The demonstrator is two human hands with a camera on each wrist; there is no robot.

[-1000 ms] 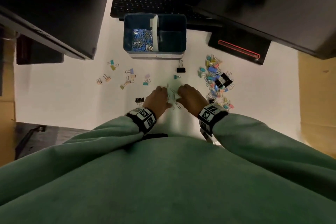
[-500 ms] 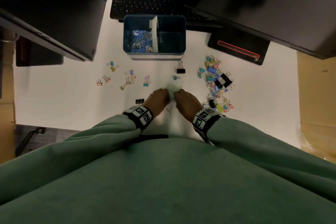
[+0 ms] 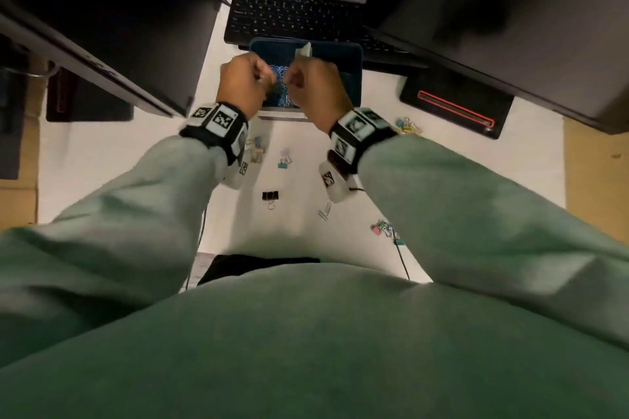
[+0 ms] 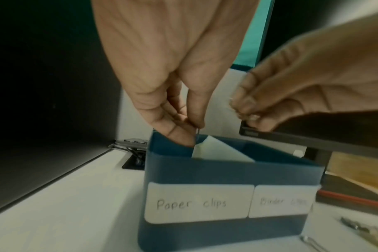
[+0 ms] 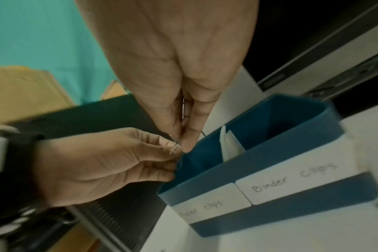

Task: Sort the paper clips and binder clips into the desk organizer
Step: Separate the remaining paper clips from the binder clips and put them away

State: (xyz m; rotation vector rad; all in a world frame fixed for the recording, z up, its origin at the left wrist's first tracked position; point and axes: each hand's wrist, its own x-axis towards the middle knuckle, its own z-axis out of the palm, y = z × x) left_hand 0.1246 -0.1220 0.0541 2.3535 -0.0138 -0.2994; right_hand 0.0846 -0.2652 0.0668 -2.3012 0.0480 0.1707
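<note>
Silver paper clips (image 5: pixel 175 148) pinched in both grips, left hand (image 3: pixel 243 85), right hand (image 3: pixel 315 90), over blue organizer (image 3: pixel 352 78).

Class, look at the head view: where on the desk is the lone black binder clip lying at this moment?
The black binder clip lies on the white desk between the person's forearms, nearer the left sleeve, below the teal binder clip.

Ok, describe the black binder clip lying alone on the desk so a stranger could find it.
Start at the blue desk organizer below the keyboard, then drop toward the person's body. The black binder clip lies between the forearms; nearby clips are pastel or bare wire.
</note>
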